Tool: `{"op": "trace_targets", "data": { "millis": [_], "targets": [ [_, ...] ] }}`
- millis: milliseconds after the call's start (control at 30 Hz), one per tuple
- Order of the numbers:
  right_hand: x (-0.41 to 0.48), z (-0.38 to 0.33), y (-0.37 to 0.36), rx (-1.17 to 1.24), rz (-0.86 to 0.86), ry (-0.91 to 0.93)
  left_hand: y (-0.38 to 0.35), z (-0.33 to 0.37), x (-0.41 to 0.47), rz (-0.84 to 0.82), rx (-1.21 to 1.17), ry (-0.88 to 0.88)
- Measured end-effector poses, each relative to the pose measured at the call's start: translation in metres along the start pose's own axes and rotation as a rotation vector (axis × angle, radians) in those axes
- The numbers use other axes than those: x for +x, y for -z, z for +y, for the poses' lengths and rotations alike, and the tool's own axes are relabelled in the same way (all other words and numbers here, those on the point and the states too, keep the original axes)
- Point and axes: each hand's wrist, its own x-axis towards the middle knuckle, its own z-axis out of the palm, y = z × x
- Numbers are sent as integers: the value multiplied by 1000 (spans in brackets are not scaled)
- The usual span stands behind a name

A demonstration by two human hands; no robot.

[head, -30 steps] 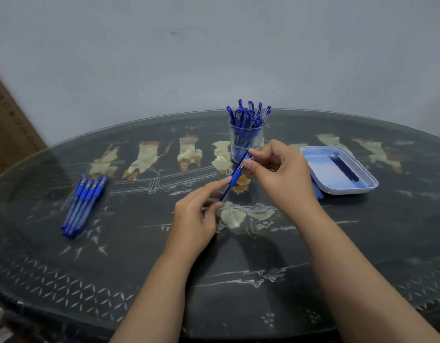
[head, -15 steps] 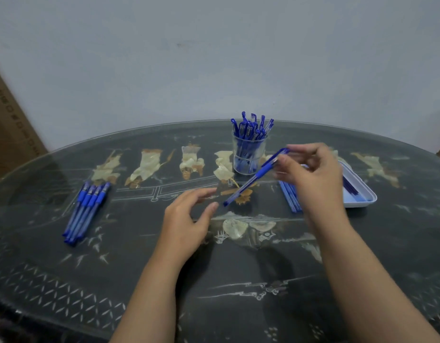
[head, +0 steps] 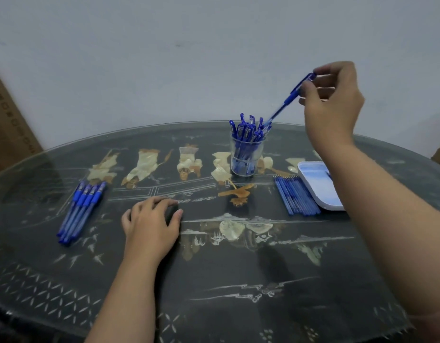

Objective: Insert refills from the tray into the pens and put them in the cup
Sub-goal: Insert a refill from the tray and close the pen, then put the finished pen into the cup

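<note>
Counter (head: 238, 280): dark oval top in front of you, pale inlaid figures.
Far middle: clear cup (head: 246, 159), upright, full of standing pens (head: 248, 131).
Your left: blue pens (head: 81, 209) side by side.
Your right: blue refills (head: 297, 195) just beside the white tray (head: 315, 184).
Near middle: your left hand (head: 149, 226) rests here.

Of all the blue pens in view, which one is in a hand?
The pen pinched by the right hand, slanting down to the cup. The others lie in a row on the table or stand in the cup.
</note>
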Motion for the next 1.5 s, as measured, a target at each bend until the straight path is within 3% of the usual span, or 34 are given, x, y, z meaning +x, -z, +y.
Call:
{"op": "trace_targets", "data": {
  "millis": [533, 933, 1200, 1367, 1500],
  "targets": [
    [-7, 42, -33, -355, -418, -59, -2, 0, 1, 4, 6, -3],
    [-21, 55, -37, -433, -635, -214, -2, 0, 0, 11, 13, -8],
    [-79, 35, -26, -270, -385, -265, 8, 3, -7, 52, -129, -9],
    [-159, 18, -38, -191, -604, -285, 37, -14, -16, 144, -118, -18],
    [-207, -4, -70, -169, -750, -184, 64, -60, -19, 223, -71, 129]
  ]
}}
